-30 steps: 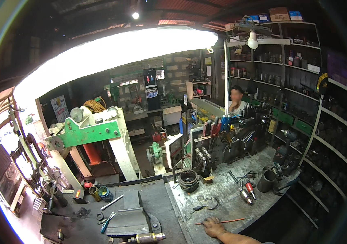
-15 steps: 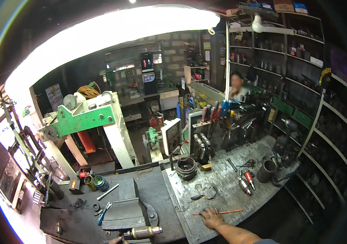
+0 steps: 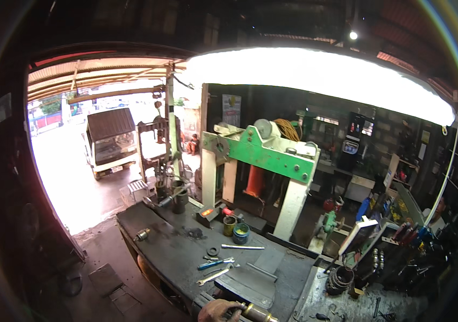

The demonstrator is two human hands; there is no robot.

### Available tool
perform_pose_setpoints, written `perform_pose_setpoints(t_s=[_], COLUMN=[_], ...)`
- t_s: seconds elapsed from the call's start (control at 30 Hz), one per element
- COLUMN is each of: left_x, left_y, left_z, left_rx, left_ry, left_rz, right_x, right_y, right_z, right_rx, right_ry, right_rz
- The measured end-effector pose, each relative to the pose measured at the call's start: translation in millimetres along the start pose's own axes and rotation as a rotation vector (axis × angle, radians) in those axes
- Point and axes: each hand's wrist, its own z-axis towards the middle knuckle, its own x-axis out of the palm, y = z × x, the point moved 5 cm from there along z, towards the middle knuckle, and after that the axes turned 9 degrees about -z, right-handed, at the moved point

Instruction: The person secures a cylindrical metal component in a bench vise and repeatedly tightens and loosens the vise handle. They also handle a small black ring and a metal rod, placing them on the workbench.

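My left hand (image 3: 219,310) is at the bottom edge, its fingers curled against the end of a shiny metal cylindrical part (image 3: 258,313). The part lies at the jaws of the bench vise (image 3: 247,284); the frame edge cuts off its lower end. My right hand is out of view. Just beyond my left hand, a wrench (image 3: 213,276) rests beside the vise, with a blue-handled tool (image 3: 215,264) a little farther off. A metal bar (image 3: 242,247) and a dark ring (image 3: 213,251) lie beyond them.
The dark bench (image 3: 170,257) carries two small cans, one a blue can (image 3: 241,234), and a small metal fitting (image 3: 143,234). A green-beamed press frame (image 3: 266,153) stands behind. At right, a metal-topped table holds a coiled ring part (image 3: 340,280). A truck (image 3: 110,142) is outside.
The view has swung left, bringing in the doorway and truck. My right hand, earlier flat by an orange rod on the metal-topped table, has left view. More of my left hand shows.
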Motion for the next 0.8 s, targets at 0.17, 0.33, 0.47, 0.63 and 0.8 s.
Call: perform_pose_setpoints(t_s=[0.17,0.33,0.47,0.63,0.8], left_x=[4.7,12.0,10.0,10.2,14.6], left_y=[10.4,21.4,34.9,44.8,45.4], left_z=[-5.3,-21.4,-30.7,-35.7,-32.9], left_rx=[-0.06,-0.055,-0.057,-0.085,-0.218], left_ry=[0.023,-0.008,0.017,0.096,0.112], left_rz=[-0.063,-0.064,-0.087,-0.092,-0.209], right_x=[31.8,34.6,11.2,0.8,1.1], right_y=[-10.6,-21.6,-8.4,-4.2,-5.1], right_z=[1.5,3.4,5.8,6.3,6.5], right_rx=[0.042,-0.025,-0.141,-0.098,-0.101], right_ry=[-0.072,-0.131,-0.229,-0.214,-0.231], right_rz=[-0.109,-0.086,-0.098,-0.094,-0.065])
